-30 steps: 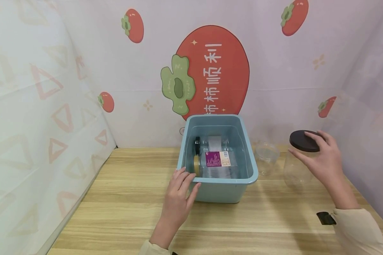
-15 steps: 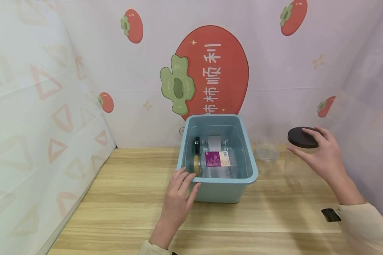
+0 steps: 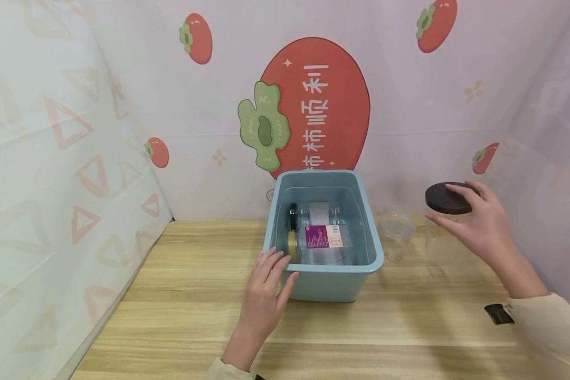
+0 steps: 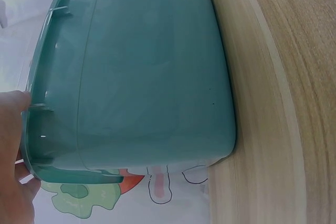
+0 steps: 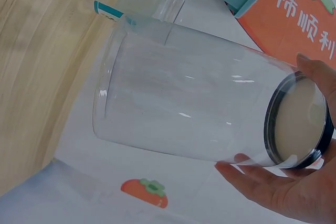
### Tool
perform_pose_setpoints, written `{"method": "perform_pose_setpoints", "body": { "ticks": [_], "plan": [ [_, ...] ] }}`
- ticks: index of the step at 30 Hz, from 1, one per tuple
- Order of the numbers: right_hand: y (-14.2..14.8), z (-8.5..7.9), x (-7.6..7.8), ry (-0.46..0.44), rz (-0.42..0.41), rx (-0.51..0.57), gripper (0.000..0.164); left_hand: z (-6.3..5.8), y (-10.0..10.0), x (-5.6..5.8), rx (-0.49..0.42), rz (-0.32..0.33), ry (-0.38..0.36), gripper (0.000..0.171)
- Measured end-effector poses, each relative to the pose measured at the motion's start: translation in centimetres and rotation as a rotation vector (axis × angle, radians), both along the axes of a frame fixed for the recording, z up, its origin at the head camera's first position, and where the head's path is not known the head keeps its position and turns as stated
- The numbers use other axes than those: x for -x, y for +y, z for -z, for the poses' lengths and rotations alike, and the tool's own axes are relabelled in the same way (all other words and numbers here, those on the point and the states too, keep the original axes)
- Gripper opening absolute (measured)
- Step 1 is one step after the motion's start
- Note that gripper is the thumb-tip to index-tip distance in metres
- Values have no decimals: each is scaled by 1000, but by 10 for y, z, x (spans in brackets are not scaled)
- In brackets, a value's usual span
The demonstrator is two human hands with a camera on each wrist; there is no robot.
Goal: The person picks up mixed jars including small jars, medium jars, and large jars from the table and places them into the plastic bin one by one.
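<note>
My right hand (image 3: 486, 232) grips a large clear jar (image 5: 194, 98) by its black lid (image 3: 448, 198), thumb on one side and fingers on the other. The jar looks upright and lifted off the table, right of the blue plastic bin (image 3: 325, 285). My left hand (image 3: 262, 295) holds the bin's front left corner, with fingers over the rim and the thumb against the front. Inside the bin lie two clear jars on their sides. One has a black lid (image 3: 293, 217); the nearer has a gold lid (image 3: 292, 247) and a purple label (image 3: 317, 237).
A smaller clear container (image 3: 397, 240) stands on the wooden table (image 3: 195, 306) just right of the bin, between it and the held jar. Behind the table hangs a white cloth (image 3: 209, 105) printed with persimmons. More cloth borders both sides.
My right hand has raised the black-lidded jar a little, with a slight shift to the left. My left hand stays at the bin's corner, and the bin has not moved.
</note>
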State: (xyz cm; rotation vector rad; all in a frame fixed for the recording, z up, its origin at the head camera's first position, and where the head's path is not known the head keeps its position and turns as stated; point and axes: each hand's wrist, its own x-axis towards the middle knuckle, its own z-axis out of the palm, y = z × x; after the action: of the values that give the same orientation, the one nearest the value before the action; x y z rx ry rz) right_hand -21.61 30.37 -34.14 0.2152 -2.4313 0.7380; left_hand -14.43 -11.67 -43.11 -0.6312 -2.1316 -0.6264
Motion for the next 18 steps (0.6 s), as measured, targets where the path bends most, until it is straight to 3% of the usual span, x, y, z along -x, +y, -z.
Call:
{"method": "perform_pose_setpoints", "body": {
  "ticks": [10, 18],
  "plan": [
    [-2, -7, 4, -29, -19, -24, 72, 2, 0, 1, -30, 22, 0, 30],
    [-3, -12, 4, -34, -22, -38, 70, 3, 2, 2, -116, 65, -13, 26]
  ]
}}
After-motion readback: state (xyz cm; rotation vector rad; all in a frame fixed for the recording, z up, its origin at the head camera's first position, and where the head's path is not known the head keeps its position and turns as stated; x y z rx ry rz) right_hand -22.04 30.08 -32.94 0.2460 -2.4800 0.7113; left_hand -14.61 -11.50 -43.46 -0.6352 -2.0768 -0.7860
